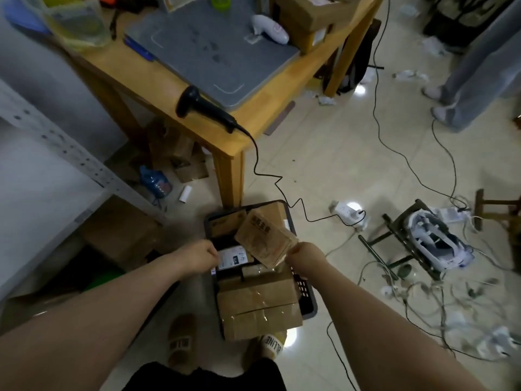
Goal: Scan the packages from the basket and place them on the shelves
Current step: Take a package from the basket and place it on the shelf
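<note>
On the littered tile floor [338, 153] our basket [308, 304] holds several boxes [258, 303], so we judge most work remains: our right hand [306, 256] pinches a small brown package [265, 241] just above it, our left hand [201, 253] curls nearby, holding what we cannot tell, and the scanner [205, 108] lies on the table [253, 128].

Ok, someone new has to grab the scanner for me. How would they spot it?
Look at the wooden table beyond the basket. On its near edge, beside the grey mat, lies the barcode scanner. It is black with a cable dropping to the floor, unlike the white device farther back.
</note>
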A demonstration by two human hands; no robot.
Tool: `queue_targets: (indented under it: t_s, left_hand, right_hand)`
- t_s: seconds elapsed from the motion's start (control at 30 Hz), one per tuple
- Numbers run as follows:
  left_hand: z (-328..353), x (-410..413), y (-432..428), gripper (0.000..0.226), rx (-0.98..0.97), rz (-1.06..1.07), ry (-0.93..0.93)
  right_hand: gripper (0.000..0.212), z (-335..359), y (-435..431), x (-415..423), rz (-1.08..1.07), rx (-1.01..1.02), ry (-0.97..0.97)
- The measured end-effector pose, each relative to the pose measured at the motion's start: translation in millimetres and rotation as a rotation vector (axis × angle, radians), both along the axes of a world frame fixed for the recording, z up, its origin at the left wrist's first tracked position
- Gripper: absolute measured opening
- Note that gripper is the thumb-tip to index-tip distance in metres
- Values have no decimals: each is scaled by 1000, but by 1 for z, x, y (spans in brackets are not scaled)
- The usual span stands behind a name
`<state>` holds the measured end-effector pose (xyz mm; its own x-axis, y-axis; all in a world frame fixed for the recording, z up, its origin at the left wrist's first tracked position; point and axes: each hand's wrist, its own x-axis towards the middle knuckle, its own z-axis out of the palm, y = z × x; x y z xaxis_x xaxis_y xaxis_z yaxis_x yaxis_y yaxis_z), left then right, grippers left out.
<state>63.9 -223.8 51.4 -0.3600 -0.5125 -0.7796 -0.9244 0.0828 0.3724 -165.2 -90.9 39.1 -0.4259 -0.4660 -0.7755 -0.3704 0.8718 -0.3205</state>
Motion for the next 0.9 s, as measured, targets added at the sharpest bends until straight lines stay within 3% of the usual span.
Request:
queue_targets:
  t_s: [0.2, 0.33, 0.43, 0.57, 0.73, 0.9]
  left_hand:
    - [-42, -69, -1, 8, 91, 210, 38]
    - [-79, -101, -13, 37, 161, 247, 92]
    - [-118, -122, -34, 53, 202, 330, 149]
    - [-175, -140, -62, 62, 206, 398, 173]
    - [-230, -155, -81, 68, 268, 483, 190]
    - [-241, -169, -77, 72, 396, 661, 206]
  right_hand:
    - [20, -56, -4, -60, -172, -8, -57]
    - [19, -108, -10, -76, -217, 22, -85]
    - [29, -150, -20, -82, -282, 1, -124]
    - [34, -191, -44, -87, -456, 17, -196]
    - [56, -230, -59, -91, -600, 35, -316]
    - [43, -239, -72, -92, -659, 52, -405]
